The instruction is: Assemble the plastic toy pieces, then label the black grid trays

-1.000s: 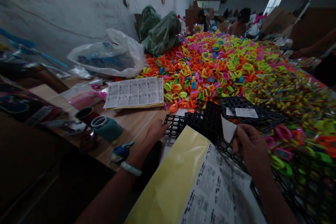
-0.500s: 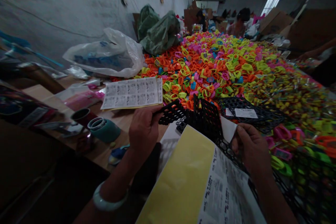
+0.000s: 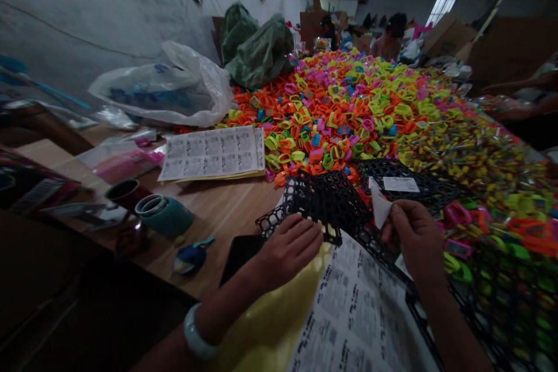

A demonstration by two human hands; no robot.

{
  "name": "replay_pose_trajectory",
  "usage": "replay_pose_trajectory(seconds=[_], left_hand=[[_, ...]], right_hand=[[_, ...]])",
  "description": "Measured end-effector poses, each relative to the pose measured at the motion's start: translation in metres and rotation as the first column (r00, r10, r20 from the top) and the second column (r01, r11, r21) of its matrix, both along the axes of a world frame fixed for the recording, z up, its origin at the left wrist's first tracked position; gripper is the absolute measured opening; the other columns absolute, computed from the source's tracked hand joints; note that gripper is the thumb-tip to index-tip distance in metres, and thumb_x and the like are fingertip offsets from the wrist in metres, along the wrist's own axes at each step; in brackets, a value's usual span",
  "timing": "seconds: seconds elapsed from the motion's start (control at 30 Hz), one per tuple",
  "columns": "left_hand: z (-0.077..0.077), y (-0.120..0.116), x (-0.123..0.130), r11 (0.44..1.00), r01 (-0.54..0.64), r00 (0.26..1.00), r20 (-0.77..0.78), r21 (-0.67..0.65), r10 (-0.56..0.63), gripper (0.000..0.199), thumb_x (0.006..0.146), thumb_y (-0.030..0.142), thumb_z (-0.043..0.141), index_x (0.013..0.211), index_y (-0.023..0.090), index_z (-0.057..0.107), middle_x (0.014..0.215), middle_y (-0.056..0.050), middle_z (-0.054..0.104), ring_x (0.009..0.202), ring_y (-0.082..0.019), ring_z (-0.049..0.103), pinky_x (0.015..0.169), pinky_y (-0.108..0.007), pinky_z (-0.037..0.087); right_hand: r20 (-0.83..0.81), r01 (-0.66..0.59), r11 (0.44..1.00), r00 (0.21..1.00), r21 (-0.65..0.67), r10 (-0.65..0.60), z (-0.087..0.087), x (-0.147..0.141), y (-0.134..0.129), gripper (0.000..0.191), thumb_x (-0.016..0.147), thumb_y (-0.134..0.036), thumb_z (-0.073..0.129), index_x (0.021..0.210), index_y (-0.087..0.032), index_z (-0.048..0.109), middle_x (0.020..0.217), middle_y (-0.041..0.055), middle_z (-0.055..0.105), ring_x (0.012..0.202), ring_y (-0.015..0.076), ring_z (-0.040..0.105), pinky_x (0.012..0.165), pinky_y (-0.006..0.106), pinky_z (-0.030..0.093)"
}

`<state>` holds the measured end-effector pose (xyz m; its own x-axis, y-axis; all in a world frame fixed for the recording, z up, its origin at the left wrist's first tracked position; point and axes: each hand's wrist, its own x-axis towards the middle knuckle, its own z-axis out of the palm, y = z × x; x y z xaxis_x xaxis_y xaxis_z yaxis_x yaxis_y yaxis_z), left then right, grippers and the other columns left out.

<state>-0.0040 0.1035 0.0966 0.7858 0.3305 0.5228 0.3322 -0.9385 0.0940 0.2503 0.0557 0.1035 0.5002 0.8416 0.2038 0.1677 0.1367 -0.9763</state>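
My left hand lies over the near edge of a black plastic mesh piece, its fingers stretched out side by side. Beneath that hand is a sheet of printed labels with a bare yellow backing strip. Between the thumb and forefinger of my right hand is a peeled white label, its free end pointing up beside the mesh. Farther back lies another black mesh piece bearing a white label.
A large heap of colourful plastic toy watches covers the table beyond. Left stand a teal bottle, a dark cup and a stack of label sheets. More black mesh lies right. A person is at the far end.
My left hand has let go of the raised mesh flap and moved right and down onto the mesh and sheet. The mesh now lies flatter. My right hand still holds the label.
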Motion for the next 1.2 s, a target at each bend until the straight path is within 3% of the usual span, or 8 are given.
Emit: replay_pose_trajectory(seconds=[0.13,0.33,0.43,0.53,0.63,0.73,1.0,1.2], left_hand=[[-0.037,-0.014,0.004,0.997,0.026,1.000,0.013,-0.071,-0.025,0.030,0.089,0.011,0.042,0.112,0.018,0.059,0.109,-0.008,0.068,0.107,-0.019,0.057,0.098,-0.042,0.044],[-0.057,-0.038,-0.006,0.911,-0.320,0.920,0.143,-0.259,0.364,0.034,0.085,0.016,0.052,0.118,0.025,0.055,0.122,-0.008,0.060,0.119,-0.023,0.047,0.100,-0.047,0.038],[-0.057,-0.041,-0.010,0.743,-0.441,0.775,0.205,-0.503,0.598,0.033,0.088,0.022,0.048,0.120,0.025,0.053,0.126,-0.007,0.054,0.120,-0.021,0.046,0.102,-0.043,0.039],[-0.055,-0.036,-0.013,0.540,-0.426,0.642,0.177,-0.726,0.746,0.029,0.089,0.028,0.045,0.115,0.022,0.055,0.122,-0.007,0.056,0.115,-0.020,0.050,0.100,-0.038,0.041],[-0.050,-0.028,-0.012,0.379,-0.368,0.603,0.092,-0.849,0.792,0.030,0.088,0.032,0.045,0.111,0.018,0.057,0.116,-0.008,0.060,0.108,-0.020,0.055,0.095,-0.035,0.043],[-0.046,-0.023,-0.011,0.285,-0.328,0.615,0.025,-0.901,0.788,0.033,0.085,0.037,0.047,0.109,0.017,0.058,0.113,-0.008,0.062,0.104,-0.021,0.057,0.092,-0.035,0.044],[-0.048,-0.007,-0.004,0.298,-0.412,0.712,-0.100,-0.861,0.695,0.042,0.085,0.048,0.041,0.103,0.016,0.060,0.100,-0.009,0.065,0.092,-0.023,0.059,0.081,-0.034,0.045],[-0.050,0.001,0.007,0.321,-0.624,0.656,-0.254,-0.713,0.711,0.043,0.080,0.052,0.049,0.101,0.015,0.055,0.099,-0.011,0.063,0.091,-0.024,0.058,0.076,-0.033,0.044]], right_hand=[[0.227,-0.215,0.974,0.948,-0.068,0.224,-0.009,0.000,0.006,0.020,0.086,-0.037,0.052,0.095,-0.019,0.055,0.047,-0.0068,0.053,0.039,0.0084,0.050,0.042,0.018,0.040],[0.585,-0.439,0.884,0.678,-0.164,0.445,-0.016,-0.010,0.020,0.022,0.088,-0.029,0.045,0.105,-0.023,0.058,0.083,0.0019,0.069,0.058,0.0103,0.062,0.058,0.021,0.048],[0.734,-0.541,0.823,0.486,-0.174,0.475,-0.015,-0.021,0.030,0.025,0.088,-0.024,0.045,0.109,-0.022,0.058,0.100,0.0058,0.069,0.078,0.0140,0.066,0.070,0.025,0.050],[0.839,-0.597,0.779,0.312,-0.191,0.445,-0.015,-0.032,0.039,0.024,0.088,-0.020,0.043,0.106,-0.022,0.059,0.101,0.0060,0.069,0.085,0.0156,0.066,0.074,0.026,0.050],[0.877,-0.620,0.752,0.209,-0.224,0.433,-0.016,-0.039,0.041,0.022,0.086,-0.016,0.044,0.099,-0.022,0.061,0.095,0.0047,0.070,0.082,0.0151,0.065,0.071,0.025,0.049],[0.886,-0.632,0.744,0.193,-0.216,0.421,-0.021,-0.040,0.037,0.020,0.084,-0.013,0.046,0.094,-0.022,0.061,0.090,0.0044,0.069,0.079,0.0145,0.064,0.070,0.024,0.049],[0.930,-0.620,0.739,0.041,-0.262,0.364,-0.032,-0.028,0.034,0.022,0.084,-0.010,0.044,0.097,-0.020,0.060,0.093,0.0078,0.069,0.083,0.0165,0.064,0.074,0.028,0.050],[0.923,-0.589,0.752,0.024,-0.297,0.383,-0.030,-0.030,0.027,0.021,0.084,-0.009,0.044,0.097,-0.017,0.060,0.094,0.0096,0.068,0.087,0.0187,0.062,0.076,0.031,0.046]])
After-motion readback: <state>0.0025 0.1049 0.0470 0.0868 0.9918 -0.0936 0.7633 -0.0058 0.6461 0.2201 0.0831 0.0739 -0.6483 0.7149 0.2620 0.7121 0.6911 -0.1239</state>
